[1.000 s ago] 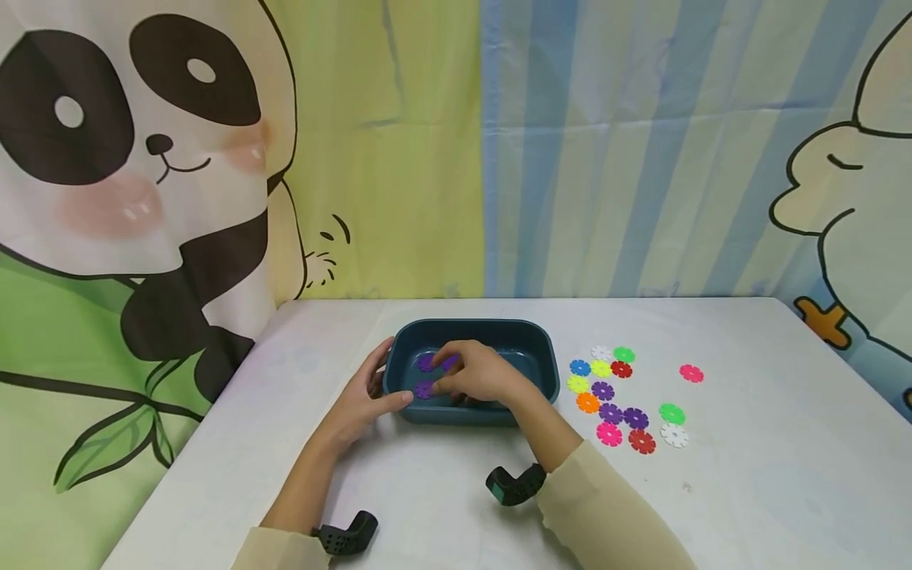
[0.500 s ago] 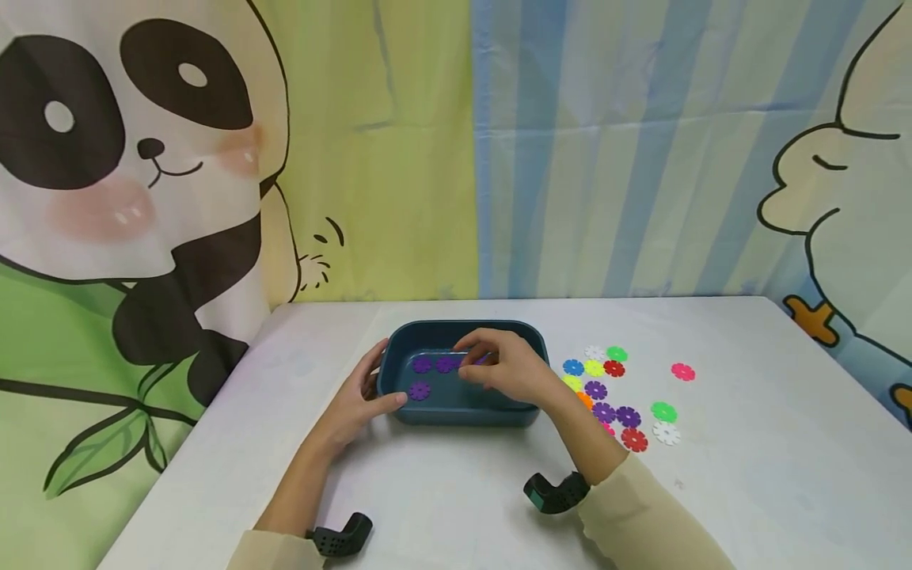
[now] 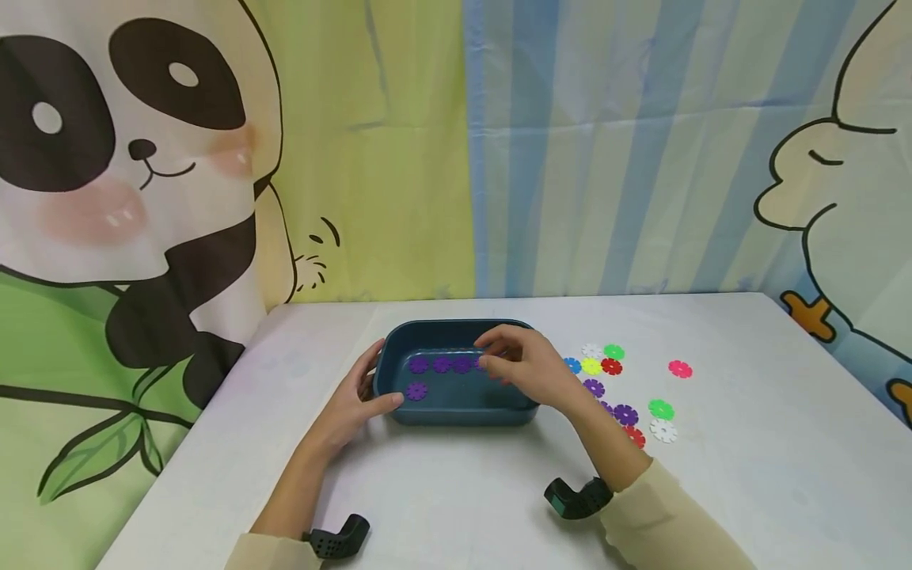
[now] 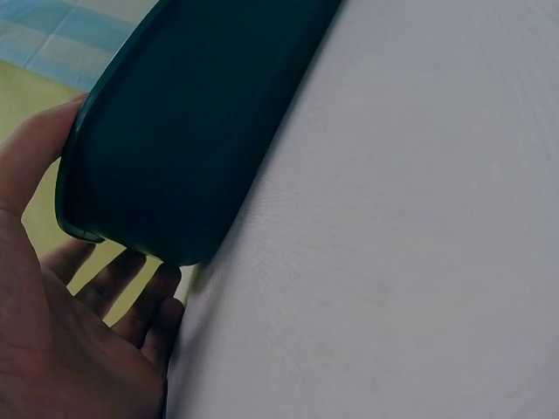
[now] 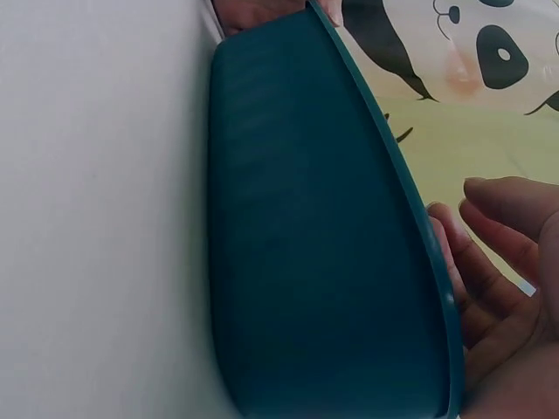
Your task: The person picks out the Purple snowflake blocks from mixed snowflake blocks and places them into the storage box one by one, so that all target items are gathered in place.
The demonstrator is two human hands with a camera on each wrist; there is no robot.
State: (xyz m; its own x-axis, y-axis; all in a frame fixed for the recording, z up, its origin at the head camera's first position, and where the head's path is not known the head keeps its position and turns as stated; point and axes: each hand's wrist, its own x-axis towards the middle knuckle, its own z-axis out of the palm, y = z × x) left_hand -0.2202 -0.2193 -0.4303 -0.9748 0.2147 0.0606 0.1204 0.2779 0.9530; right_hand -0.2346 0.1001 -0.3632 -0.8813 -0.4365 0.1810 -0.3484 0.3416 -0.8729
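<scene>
A dark teal plastic tray (image 3: 456, 416) stands on the white table. Inside it several purple snowflake discs (image 3: 442, 364) form a row along the far side, and another purple snowflake disc (image 3: 416, 391) lies nearer the front left. My left hand (image 3: 352, 400) holds the tray's left end, thumb at the rim and fingers against the outer wall (image 4: 148, 201). Over the tray's right half hovers my right hand (image 3: 530, 368), fingers loosely bent. Its fingertips overlap the row's rightmost purple disc in the head view; the right wrist view shows nothing between thumb and fingers.
Right of the tray lie loose snowflake discs in several colours, among them a yellow disc (image 3: 591, 366), a green disc (image 3: 661, 409) and a white disc (image 3: 663, 431). A pink disc (image 3: 680, 369) lies farther right. A printed curtain (image 3: 399, 158) hangs behind the table.
My right hand has moved rightward over the tray, uncovering more of the purple row. The left hand keeps its place at the tray's left end. The head view has shifted slightly.
</scene>
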